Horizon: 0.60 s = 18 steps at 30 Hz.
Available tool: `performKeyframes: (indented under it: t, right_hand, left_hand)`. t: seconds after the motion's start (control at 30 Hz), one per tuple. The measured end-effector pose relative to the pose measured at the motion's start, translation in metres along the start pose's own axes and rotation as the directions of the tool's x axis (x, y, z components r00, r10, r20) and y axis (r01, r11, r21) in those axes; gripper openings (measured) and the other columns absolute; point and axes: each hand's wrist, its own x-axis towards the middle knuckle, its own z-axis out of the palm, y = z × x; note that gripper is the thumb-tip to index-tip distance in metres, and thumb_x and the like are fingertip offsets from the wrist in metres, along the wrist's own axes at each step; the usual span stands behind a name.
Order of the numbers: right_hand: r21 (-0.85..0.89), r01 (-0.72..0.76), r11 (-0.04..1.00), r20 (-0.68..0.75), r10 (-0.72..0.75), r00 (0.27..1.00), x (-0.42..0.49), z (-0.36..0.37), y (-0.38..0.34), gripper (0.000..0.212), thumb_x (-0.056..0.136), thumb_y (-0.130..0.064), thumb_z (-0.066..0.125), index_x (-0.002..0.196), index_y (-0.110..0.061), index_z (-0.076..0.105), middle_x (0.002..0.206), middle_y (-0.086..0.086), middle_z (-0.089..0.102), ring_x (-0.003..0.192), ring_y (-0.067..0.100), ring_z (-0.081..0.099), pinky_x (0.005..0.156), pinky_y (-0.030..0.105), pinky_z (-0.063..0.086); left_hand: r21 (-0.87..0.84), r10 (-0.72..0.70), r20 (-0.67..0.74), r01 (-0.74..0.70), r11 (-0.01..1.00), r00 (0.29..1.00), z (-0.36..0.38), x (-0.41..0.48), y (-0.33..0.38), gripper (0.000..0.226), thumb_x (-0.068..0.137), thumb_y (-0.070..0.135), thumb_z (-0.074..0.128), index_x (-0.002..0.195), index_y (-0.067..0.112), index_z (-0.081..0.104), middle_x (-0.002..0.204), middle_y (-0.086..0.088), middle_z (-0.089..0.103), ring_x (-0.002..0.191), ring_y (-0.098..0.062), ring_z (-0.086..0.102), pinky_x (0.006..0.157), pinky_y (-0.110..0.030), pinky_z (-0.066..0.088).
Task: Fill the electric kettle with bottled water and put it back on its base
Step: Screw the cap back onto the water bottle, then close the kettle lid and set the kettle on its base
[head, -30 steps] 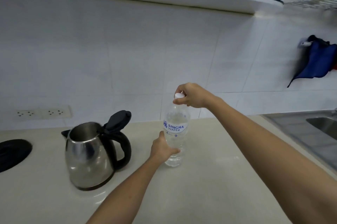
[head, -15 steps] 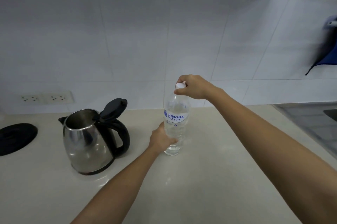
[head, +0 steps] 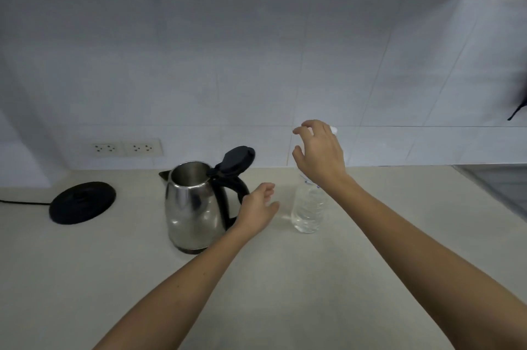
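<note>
Bottle upright between my hands, kettle waiting to its left.

The water bottle (head: 309, 208) stands upright on the counter (head: 285, 292), long axis vertical, its top hidden behind my right hand (head: 319, 154), which hovers over it with fingers spread; a white bit shows at my fingertips, maybe the cap, I cannot tell. My left hand (head: 256, 207) is loose and empty, between the bottle and the kettle (head: 194, 204), whose lid stands open. The base (head: 82, 202) lies further left. My right hand looks nearer for lifting the bottle.

Shiny silver kettle (head: 194, 204) with black lid (head: 238, 158) and handle; black round base (head: 82, 202) far left; clear bottle (head: 309, 210); beige counter (head: 256, 278); white tiled wall (head: 228, 64).
</note>
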Motion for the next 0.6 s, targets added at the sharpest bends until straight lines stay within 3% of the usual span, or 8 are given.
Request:
performKeyframes:
  t: [0.07, 0.13, 0.23, 0.33, 0.4, 0.47, 0.53, 0.6]
  right_hand:
    - [0.151, -0.053, 0.987, 0.034, 0.049, 0.998, -0.008, 0.012, -0.028, 0.037, 0.089, -0.016, 0.054, 0.126, -0.009, 0.057, 0.132, 0.008, 0.052, 0.123, 0.025, 0.047, 0.092, 0.036, 0.044]
    - [0.329, -0.205, 0.922, 0.118, 0.176, 0.977, -0.014, 0.025, -0.055, 0.039, 0.093, -0.021, 0.05, 0.131, -0.01, 0.053, 0.136, 0.007, 0.049, 0.126, 0.024, 0.045, 0.099, 0.035, 0.04]
    - [0.54, -0.443, 0.716, 0.251, 0.365, 0.897, -0.026, 0.042, -0.087, 0.042, 0.099, -0.028, 0.04, 0.137, -0.01, 0.048, 0.141, 0.009, 0.048, 0.129, 0.024, 0.045, 0.105, 0.033, 0.034]
    - [0.621, -0.535, 0.573, 0.321, 0.437, 0.84, -0.038, 0.055, -0.108, 0.048, 0.101, -0.037, 0.034, 0.14, -0.011, 0.045, 0.142, 0.007, 0.05, 0.13, 0.023, 0.045, 0.109, 0.036, 0.035]
    - [0.66, -0.528, 0.534, 0.325, 0.43, 0.842, -0.046, 0.062, -0.119, 0.048, 0.101, -0.039, 0.034, 0.141, -0.016, 0.045, 0.139, 0.002, 0.052, 0.129, 0.021, 0.047, 0.105, 0.032, 0.036]
    - [0.68, -0.51, 0.526, 0.325, 0.407, 0.854, -0.051, 0.065, -0.128, 0.042, 0.1, -0.039, 0.035, 0.137, -0.024, 0.047, 0.125, -0.002, 0.059, 0.121, 0.019, 0.051, 0.094, 0.027, 0.036]
    - [0.684, -0.516, 0.516, 0.352, 0.385, 0.853, -0.051, 0.067, -0.135, 0.041, 0.099, -0.039, 0.037, 0.137, -0.028, 0.047, 0.116, -0.004, 0.061, 0.113, 0.021, 0.054, 0.089, 0.028, 0.036]
    - [0.677, -0.511, 0.53, 0.354, 0.373, 0.857, -0.048, 0.068, -0.14, 0.043, 0.098, -0.037, 0.039, 0.141, -0.03, 0.042, 0.116, 0.001, 0.063, 0.11, 0.023, 0.056, 0.09, 0.03, 0.041]
  left_hand:
    - [-0.011, 0.029, -0.039, -0.029, 1.0, 0.999, -0.028, -0.015, -0.006, 0.04, 0.091, 0.005, 0.06, 0.131, 0.009, 0.055, 0.121, -0.004, 0.062, 0.113, -0.017, 0.062, 0.093, -0.015, 0.043]
    - [-0.033, 0.036, -0.092, -0.039, 0.999, 0.995, -0.053, -0.032, -0.016, 0.034, 0.092, 0.002, 0.057, 0.125, 0.009, 0.059, 0.113, -0.002, 0.064, 0.103, -0.013, 0.063, 0.084, -0.009, 0.046]
    - [-0.028, 0.08, -0.222, -0.088, 0.996, 0.972, -0.085, -0.056, -0.034, 0.02, 0.092, 0.002, 0.059, 0.107, 0.012, 0.066, 0.095, 0.001, 0.068, 0.091, -0.012, 0.065, 0.075, -0.006, 0.048]
    - [0.006, 0.101, -0.372, -0.107, 0.994, 0.923, -0.117, -0.075, -0.055, 0.011, 0.092, 0.01, 0.063, 0.098, 0.02, 0.066, 0.092, 0.005, 0.068, 0.085, -0.009, 0.063, 0.078, -0.013, 0.052]
    - [0.012, 0.097, -0.475, -0.103, 0.995, 0.874, -0.136, -0.081, -0.066, 0.018, 0.091, 0.006, 0.062, 0.105, 0.016, 0.065, 0.103, 0.003, 0.065, 0.094, -0.009, 0.062, 0.089, -0.027, 0.054]
    - [0.041, 0.074, -0.514, -0.062, 0.997, 0.854, -0.151, -0.081, -0.074, 0.034, 0.089, 0.004, 0.062, 0.122, 0.012, 0.059, 0.124, -0.002, 0.057, 0.114, -0.017, 0.057, 0.102, -0.03, 0.047]
    - [0.138, 0.002, -0.425, 0.062, 0.988, 0.905, -0.16, -0.075, -0.079, 0.058, 0.091, 0.013, 0.064, 0.144, 0.012, 0.041, 0.151, -0.008, 0.036, 0.138, -0.024, 0.039, 0.108, -0.027, 0.033]
    - [0.227, -0.099, -0.285, 0.167, 0.959, 0.953, -0.165, -0.07, -0.082, 0.075, 0.092, 0.024, 0.063, 0.154, 0.016, 0.022, 0.163, -0.01, 0.012, 0.149, -0.025, 0.021, 0.114, -0.035, 0.028]
